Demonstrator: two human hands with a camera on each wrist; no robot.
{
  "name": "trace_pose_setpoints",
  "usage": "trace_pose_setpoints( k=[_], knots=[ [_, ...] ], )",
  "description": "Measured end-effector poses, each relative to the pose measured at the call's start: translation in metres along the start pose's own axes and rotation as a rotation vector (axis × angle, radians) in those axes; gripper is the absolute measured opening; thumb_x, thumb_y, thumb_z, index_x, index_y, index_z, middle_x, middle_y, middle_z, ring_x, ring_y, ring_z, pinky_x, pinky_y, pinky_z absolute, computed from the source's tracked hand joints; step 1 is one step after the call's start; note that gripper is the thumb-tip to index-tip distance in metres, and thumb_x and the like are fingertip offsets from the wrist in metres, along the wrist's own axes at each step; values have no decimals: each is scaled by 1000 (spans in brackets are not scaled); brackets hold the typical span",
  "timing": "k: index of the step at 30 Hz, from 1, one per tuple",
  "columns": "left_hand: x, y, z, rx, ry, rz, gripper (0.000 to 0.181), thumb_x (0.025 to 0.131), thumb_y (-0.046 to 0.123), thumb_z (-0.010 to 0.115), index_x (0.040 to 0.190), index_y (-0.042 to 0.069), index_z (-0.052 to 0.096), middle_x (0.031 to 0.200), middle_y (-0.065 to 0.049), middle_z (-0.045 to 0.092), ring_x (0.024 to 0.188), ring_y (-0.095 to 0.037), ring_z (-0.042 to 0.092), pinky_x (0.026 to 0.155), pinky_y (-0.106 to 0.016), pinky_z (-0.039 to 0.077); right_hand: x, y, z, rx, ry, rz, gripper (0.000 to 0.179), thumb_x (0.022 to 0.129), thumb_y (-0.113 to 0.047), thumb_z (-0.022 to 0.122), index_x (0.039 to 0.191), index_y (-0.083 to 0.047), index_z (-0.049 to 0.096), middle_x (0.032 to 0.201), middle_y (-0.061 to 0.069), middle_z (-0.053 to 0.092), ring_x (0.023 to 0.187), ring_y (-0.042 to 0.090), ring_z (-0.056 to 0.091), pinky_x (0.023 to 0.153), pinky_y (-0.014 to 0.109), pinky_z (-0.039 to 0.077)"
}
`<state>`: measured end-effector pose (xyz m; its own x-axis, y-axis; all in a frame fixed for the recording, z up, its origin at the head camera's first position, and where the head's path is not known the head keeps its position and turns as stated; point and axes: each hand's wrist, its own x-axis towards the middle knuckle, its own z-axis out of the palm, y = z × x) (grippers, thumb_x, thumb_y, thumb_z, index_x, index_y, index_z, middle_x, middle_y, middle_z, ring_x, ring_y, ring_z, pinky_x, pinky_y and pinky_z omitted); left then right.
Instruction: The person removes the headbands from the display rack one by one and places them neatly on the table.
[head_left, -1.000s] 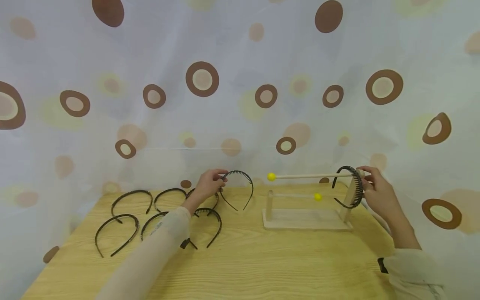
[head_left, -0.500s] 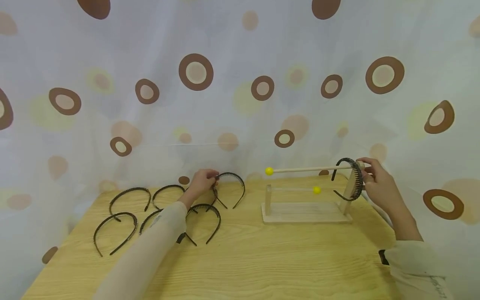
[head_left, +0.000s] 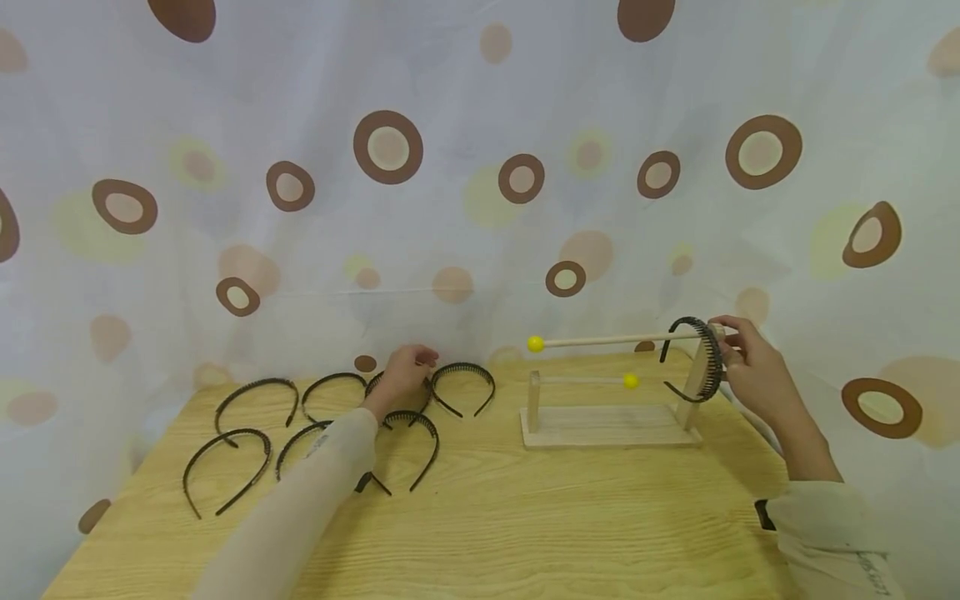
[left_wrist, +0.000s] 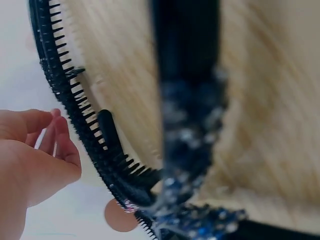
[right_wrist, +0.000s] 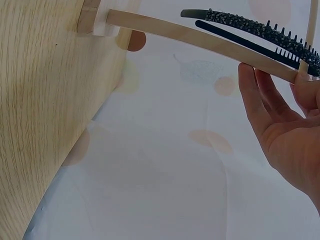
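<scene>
In the head view my left hand (head_left: 405, 372) is beside a black toothed headband (head_left: 463, 367) on the table. The left wrist view shows the thumb and fingers of that hand (left_wrist: 40, 155) loosely bent with nothing between them, close to the band's toothed edge (left_wrist: 82, 112). My right hand (head_left: 757, 375) grips the top of the tall post of a wooden stand (head_left: 611, 427). A beaded black headband (head_left: 711, 367) hangs on the stand's upper rod against this post; in the right wrist view its beaded band (right_wrist: 250, 22) lies alongside the post (right_wrist: 200, 40).
Several more black headbands (head_left: 258, 383) lie in two rows on the left of the wooden table (head_left: 480, 517), partly hidden by the left sleeve. The stand's rods end in yellow balls (head_left: 536, 343). A spotted curtain (head_left: 450, 225) hangs right behind the table.
My left hand has let go of the headband, which was held raised and now lies on the table, and has drawn slightly left. The right hand stays at the post.
</scene>
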<state>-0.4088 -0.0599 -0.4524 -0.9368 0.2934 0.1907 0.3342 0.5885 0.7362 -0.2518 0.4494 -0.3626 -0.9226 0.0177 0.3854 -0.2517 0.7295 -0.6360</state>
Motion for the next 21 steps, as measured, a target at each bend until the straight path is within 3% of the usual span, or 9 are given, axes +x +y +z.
trace_pose_setpoints(
  k=[4,8,15,21],
  knots=[
    [-5,5,-3,18,10,11,29,102,0,53,129,-5,65,120,-17,66,113,-33,61,90,-43,53,1,0,2,-5,-16,9,45,111,-15,28,154,-5,34,134,36,49,118,55,52,81,56,48],
    [-11,22,-7,0,-1,49,29,105,10,56,131,0,65,124,-13,66,114,-31,61,90,-43,53,1,1,1,-6,-18,16,46,110,-14,27,155,-5,33,136,36,48,119,54,51,81,54,50],
    [-40,73,-6,-56,-6,164,27,105,17,60,129,10,69,122,-7,68,108,-23,63,87,-40,54,-1,0,-1,35,-42,18,46,112,-19,29,156,-7,31,138,38,44,121,54,51,72,26,57],
    [-69,116,5,-104,-11,338,26,105,20,61,129,12,69,116,-1,70,99,-14,65,82,-33,54,-2,0,-2,53,-51,16,48,112,-19,32,159,-10,30,142,39,41,125,55,47,73,29,59]
  ],
)
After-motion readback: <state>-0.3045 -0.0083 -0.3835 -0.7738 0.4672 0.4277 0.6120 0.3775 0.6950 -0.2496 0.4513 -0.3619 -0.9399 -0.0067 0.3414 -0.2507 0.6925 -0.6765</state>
